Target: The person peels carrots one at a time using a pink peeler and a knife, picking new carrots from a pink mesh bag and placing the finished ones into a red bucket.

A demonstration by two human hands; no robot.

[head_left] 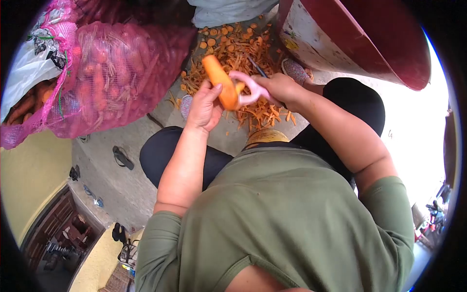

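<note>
My left hand (204,108) is closed round the lower part of a peeled orange carrot (217,74), its narrower end pointing up and away from me. A pink Y-shaped peeler (254,90) is gripped in my right hand (283,90), its head against the carrot's side, with a strip of orange peel there. A thin dark blade or stick (258,66) juts out past my right fingers; its other end is hidden by the hand. Below both hands, carrot peelings (265,109) and cut carrot ends (211,42) lie heaped on the floor.
A pink mesh sack of carrots (109,80) stands at the left, open at its near side. At the upper right is a large dark red tub (335,36). A white sack (233,12) sits behind the peelings. Sandals (123,157) lie on the concrete floor at left.
</note>
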